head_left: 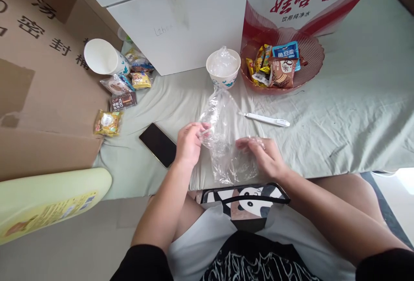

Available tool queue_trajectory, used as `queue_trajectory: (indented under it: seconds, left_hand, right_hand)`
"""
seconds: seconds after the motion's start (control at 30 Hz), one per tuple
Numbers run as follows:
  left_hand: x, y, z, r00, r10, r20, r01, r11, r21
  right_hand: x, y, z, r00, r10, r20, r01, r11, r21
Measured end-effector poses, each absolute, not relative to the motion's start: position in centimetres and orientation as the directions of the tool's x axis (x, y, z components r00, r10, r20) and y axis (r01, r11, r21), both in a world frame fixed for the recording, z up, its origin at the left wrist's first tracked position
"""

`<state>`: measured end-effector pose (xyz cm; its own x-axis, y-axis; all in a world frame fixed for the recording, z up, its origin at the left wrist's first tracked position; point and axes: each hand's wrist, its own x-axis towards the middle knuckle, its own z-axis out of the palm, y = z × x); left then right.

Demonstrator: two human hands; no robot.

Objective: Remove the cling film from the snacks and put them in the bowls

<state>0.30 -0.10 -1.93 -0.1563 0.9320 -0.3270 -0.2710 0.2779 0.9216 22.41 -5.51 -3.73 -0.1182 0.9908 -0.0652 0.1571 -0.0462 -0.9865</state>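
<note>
A clear plastic bag [223,143] lies crumpled on the cloth, stretched between my two hands. My left hand [190,140] pinches its left side with thumb and fingers. On the other side, my right hand [261,153] grips the film between thumb and curled fingers. Beyond the bag's far end stands a paper cup [223,81] with clear crumpled plastic [223,64] inside it. A white utility knife [267,119] rests just past my right hand. Close to my left wrist is a dark phone [158,144], lying flat.
A pink ribbed bowl [315,63] holds several snack packets at the back. White boxes [181,30] rise behind. At left, a tipped paper cup [105,58] and snack packets [108,122] lie beside a cardboard box [48,99]. A yellow-green bottle [51,199] is at lower left.
</note>
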Motion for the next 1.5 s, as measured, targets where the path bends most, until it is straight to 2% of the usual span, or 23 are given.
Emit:
queue_trajectory:
  seconds: [0.1,0.2,0.33,0.4,0.47,0.63,0.73,1.0,1.07,1.23,1.3,1.4,1.43,1.5]
  left_hand:
    - [-1.1,1.0,-1.9,-0.255,0.868,-0.426,-0.502,0.258,0.825]
    - [-1.5,1.2,-1.7,-0.227,0.884,-0.409,-0.488,0.26,0.833]
    - [-0.5,0.5,-1.4,-0.044,0.913,-0.406,-0.241,0.385,0.891]
    - [-0.1,0.3,-1.4,-0.042,0.913,-0.406,-0.153,0.395,0.906]
    - [-0.2,0.5,-1.5,-0.089,0.919,-0.385,-0.155,0.369,0.916]
    - [-0.8,1.7,-1.4,-0.137,0.888,-0.439,-0.294,0.386,0.874]
    - [-0.7,2.3,-1.6,-0.161,0.879,-0.449,-0.2,0.416,0.887]
    - [-2.0,2.6,-1.6,-0.251,0.903,-0.347,-0.113,0.329,0.938]
    - [-2.5,2.2,-1.4,-0.19,0.931,-0.312,-0.06,0.307,0.95]
    - [-3.5,1.6,-1.7,0.094,0.966,-0.24,0.055,0.235,0.97]
    - [-4.1,1.6,-1.9,0.178,0.958,-0.224,0.113,0.206,0.972]
    - [-5.1,1.7,-2.1,0.314,0.926,-0.21,0.186,0.157,0.97]
    - [-5.4,1.7,-2.1,0.363,0.91,-0.202,0.214,0.129,0.968]
    - [-5.8,1.5,-2.3,0.414,0.894,-0.17,0.322,0.031,0.946]
  right_hand:
    - [22.9,-4.6,-3.9,0.107,0.977,-0.183,-0.074,-0.176,-0.982]
    - [23.5,-3.7,-3.7,0.232,0.952,-0.202,-0.153,-0.169,-0.974]
    - [24.3,-3.4,-3.3,0.2,0.964,-0.177,-0.056,-0.17,-0.984]
    - [24.7,-3.3,-3.2,0.211,0.966,-0.151,0.041,-0.163,-0.986]
    - [25.0,-3.2,-3.1,0.252,0.96,-0.126,0.094,-0.154,-0.984]
    - [25.4,-3.0,-2.6,0.184,0.966,-0.179,0.022,-0.186,-0.982]
    - [25.5,-3.0,-2.6,0.164,0.963,-0.216,-0.029,-0.214,-0.976]
    - [26.6,-2.3,-2.7,0.314,0.93,-0.192,-0.214,-0.128,-0.969]
    - [26.7,-2.4,-2.6,0.328,0.935,-0.137,-0.225,-0.064,-0.972]
    - [26.9,-2.8,-2.6,0.308,0.944,0.118,-0.151,0.172,-0.973]
    - [27.3,-2.6,-2.8,0.262,0.959,0.109,-0.143,0.15,-0.978]
    - [28.5,-2.0,-3.1,0.178,0.984,-0.016,-0.113,0.005,-0.994]
    - [29.0,-1.7,-3.2,0.148,0.989,-0.022,-0.053,-0.014,-0.998]
    - [30.0,-1.4,-3.3,0.091,0.993,0.07,0.174,0.054,-0.983]
